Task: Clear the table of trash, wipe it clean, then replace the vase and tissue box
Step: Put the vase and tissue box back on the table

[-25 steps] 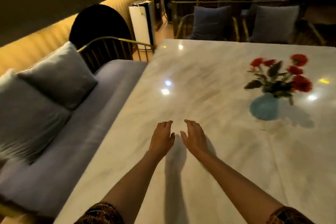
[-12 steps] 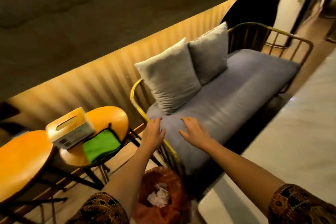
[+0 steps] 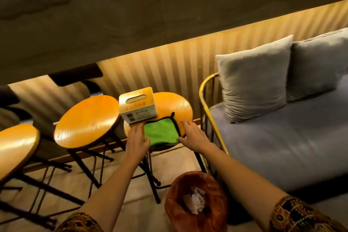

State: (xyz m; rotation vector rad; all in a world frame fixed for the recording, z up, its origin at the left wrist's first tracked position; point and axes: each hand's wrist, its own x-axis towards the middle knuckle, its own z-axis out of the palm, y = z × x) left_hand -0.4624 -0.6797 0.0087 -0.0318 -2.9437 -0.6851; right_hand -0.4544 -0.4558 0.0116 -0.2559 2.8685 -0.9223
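With the left hand (image 3: 137, 142) and right hand (image 3: 194, 136) open and empty either side of the green cloth (image 3: 162, 134), a hasty grab could knock off the tissue box (image 3: 138, 105), perched just behind at the edge of the stool (image 3: 177, 104).

One head-worn view looks forward and steeply down. The stool (image 3: 175, 103) lies near ahead, the bin (image 3: 175, 211) almost directly below

ok so left hand (image 3: 137, 140) and right hand (image 3: 194, 135) reach out, fingers loose, one each side of the green cloth (image 3: 161, 133) on the round wooden stool (image 3: 178, 105). The tissue box (image 3: 138, 105) sits just behind it, and the orange-lined bin (image 3: 175, 190) below holds crumpled paper (image 3: 195, 203).
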